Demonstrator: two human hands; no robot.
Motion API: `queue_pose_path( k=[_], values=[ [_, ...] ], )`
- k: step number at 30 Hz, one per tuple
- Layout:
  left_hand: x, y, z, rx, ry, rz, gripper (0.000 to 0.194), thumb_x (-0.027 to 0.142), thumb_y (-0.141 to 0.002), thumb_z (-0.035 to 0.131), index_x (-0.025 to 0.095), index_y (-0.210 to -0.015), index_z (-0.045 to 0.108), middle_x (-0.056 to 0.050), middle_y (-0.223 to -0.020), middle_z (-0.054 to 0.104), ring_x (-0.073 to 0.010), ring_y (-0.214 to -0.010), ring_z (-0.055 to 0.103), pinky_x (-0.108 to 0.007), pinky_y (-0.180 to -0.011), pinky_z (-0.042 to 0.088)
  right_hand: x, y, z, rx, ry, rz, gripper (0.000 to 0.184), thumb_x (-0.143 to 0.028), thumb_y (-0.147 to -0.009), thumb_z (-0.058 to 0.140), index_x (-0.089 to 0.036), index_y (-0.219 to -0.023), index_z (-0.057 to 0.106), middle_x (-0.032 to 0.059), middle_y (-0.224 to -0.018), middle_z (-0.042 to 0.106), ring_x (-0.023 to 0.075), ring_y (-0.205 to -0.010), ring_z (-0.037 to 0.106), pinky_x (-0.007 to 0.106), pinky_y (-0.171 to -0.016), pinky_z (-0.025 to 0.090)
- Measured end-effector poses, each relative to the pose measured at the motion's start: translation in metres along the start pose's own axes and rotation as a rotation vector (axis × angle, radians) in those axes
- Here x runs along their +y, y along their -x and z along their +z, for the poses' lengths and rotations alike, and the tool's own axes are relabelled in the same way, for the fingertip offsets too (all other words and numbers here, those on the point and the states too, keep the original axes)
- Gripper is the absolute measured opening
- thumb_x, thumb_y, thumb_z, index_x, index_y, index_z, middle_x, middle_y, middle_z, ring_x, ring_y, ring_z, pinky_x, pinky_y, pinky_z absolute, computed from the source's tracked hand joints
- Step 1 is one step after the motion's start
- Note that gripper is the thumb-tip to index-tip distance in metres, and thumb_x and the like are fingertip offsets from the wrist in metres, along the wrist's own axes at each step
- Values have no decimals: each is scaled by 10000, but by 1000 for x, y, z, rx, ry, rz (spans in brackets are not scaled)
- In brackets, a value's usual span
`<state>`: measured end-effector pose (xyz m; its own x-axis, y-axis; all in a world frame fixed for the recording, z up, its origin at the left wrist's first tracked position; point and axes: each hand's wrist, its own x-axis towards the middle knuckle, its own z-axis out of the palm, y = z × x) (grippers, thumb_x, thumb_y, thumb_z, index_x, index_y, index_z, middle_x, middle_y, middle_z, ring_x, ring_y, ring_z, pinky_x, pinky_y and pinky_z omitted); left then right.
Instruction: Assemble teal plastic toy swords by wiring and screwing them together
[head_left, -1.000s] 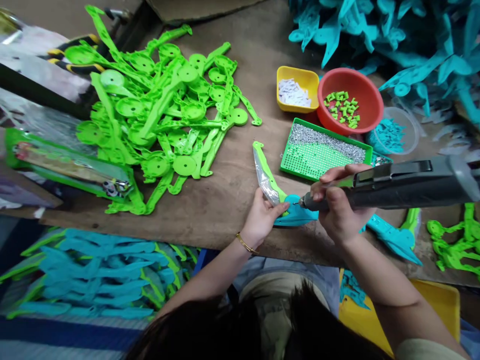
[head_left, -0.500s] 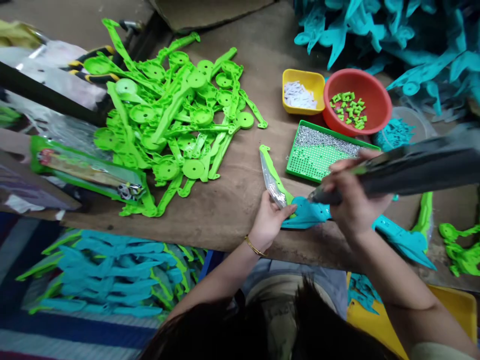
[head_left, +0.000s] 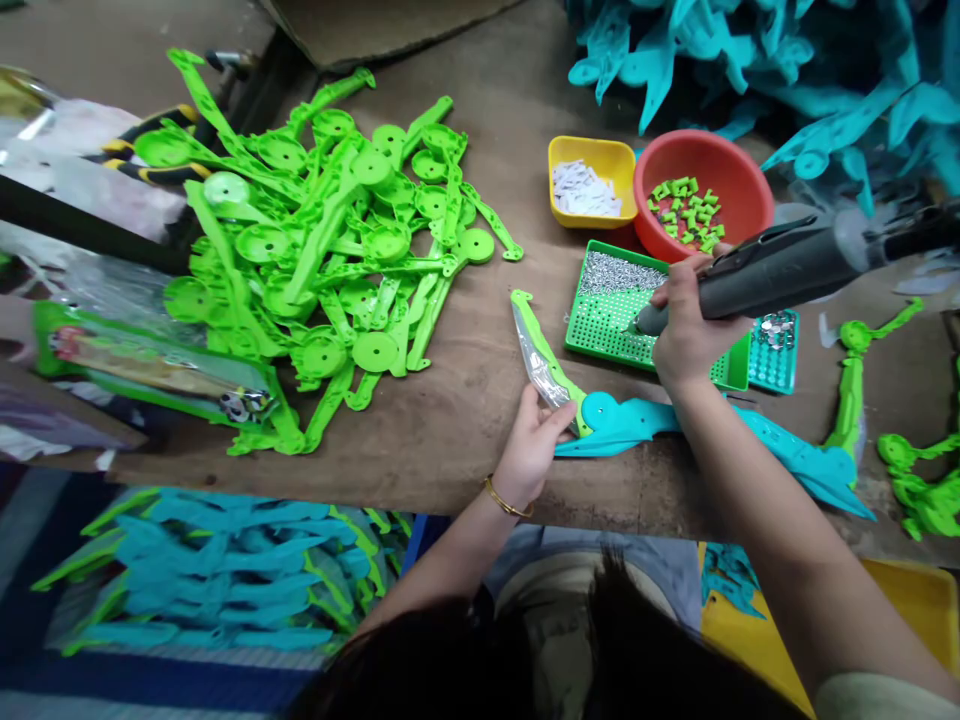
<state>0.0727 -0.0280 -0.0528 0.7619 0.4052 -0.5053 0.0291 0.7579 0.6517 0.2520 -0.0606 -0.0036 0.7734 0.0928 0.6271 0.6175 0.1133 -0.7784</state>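
My left hand is closed around the joint of a blue plastic part and a green plastic arm with a clear, shiny strip along its side. The blue part lies along the table's front edge, and my right forearm hides some of it. In my right hand is a dark grey electric screwdriver, tilted, its tip over the green perforated tray. Small silver screws are heaped at the tray's far side. Whether a screw sits on the tip I cannot tell.
A pile of green plastic arms covers the left of the table. Behind the tray stand a yellow bowl of white pieces and a red bowl of green clips. Blue parts are heaped at the back right.
My right hand has lifted the screwdriver off the blue part's joint and moved it forward, over the screw tray. My left hand keeps its hold on the joint.
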Motion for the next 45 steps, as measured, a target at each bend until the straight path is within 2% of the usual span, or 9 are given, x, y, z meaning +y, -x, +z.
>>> queue_pose_path(
  k=[5, 13, 23, 28, 32, 34, 38, 41, 45],
  values=[
    [-1, 0, 0, 2, 0, 11, 606, 391, -625, 807, 212, -1105, 483, -5, -871, 700, -172, -740, 680, -270, -635, 549, 1, 2, 0, 19, -49, 41, 319, -443, -754, 703, -232, -945, 559, -50, -748, 576, 76, -485, 538, 253, -478, 489],
    [-1, 2, 1, 7, -12, 40, 553, 380, -629, 797, 216, -1072, 508, 6, -913, 690, -149, -742, 664, -273, -652, 559, 7, 2, -3, -5, -18, 50, 322, -491, -749, 684, -203, -850, 580, -48, -692, 571, 72, -486, 541, 245, -504, 498],
    [-7, -3, -3, -8, -29, 91, 546, 375, -648, 779, 214, -1096, 511, 3, -913, 681, -148, -766, 655, -249, -638, 539, 4, 0, -3, -7, -67, 40, 268, -386, -753, 699, -188, -893, 583, -33, -731, 609, 78, -510, 558, 248, -520, 507],
    [-7, -3, -2, -8, -3, 97, 506, 374, -661, 768, 209, -1066, 515, 13, -891, 680, -129, -748, 651, -224, -625, 523, -28, -2, -10, 11, -189, -34, 253, -344, -782, 682, -227, -985, 585, -33, -807, 634, 59, -478, 538, 240, -502, 490],
    [-9, -5, -2, -18, 0, 127, 528, 367, -643, 782, 206, -1066, 511, 23, -821, 682, -119, -680, 641, -215, -607, 505, -53, 4, -15, -51, -251, -79, 327, -345, -771, 704, -265, -1056, 566, -50, -794, 631, 61, -458, 526, 233, -460, 469],
    [-9, -5, -2, -20, -7, 134, 535, 378, -638, 785, 204, -1061, 508, 20, -810, 683, -126, -675, 643, -219, -602, 503, -49, 4, -12, -7, -192, -59, 311, -357, -753, 715, -246, -1006, 572, -48, -777, 617, 63, -465, 530, 236, -467, 477],
    [-7, -3, -1, -22, -20, 112, 593, 414, -619, 797, 203, -1082, 492, 20, -802, 680, -140, -658, 646, -233, -583, 505, -16, -5, -3, 102, -65, 8, 257, -408, -760, 690, -199, -853, 573, -45, -695, 568, 73, -483, 545, 243, -494, 496],
    [-6, -2, -1, -20, -26, 105, 613, 422, -613, 802, 198, -1090, 488, 18, -801, 680, -144, -673, 650, -235, -592, 511, 1, -7, 0, 86, -48, 25, 271, -429, -760, 691, -190, -815, 575, -51, -668, 558, 73, -483, 550, 235, -490, 491],
    [-7, -3, -2, -24, -15, 103, 612, 413, -619, 801, 194, -1091, 481, 10, -808, 686, -153, -684, 660, -251, -618, 528, 6, -3, 0, 50, -61, 4, 283, -449, -763, 692, -197, -795, 568, -62, -641, 546, 67, -470, 534, 225, -476, 475]
  ],
)
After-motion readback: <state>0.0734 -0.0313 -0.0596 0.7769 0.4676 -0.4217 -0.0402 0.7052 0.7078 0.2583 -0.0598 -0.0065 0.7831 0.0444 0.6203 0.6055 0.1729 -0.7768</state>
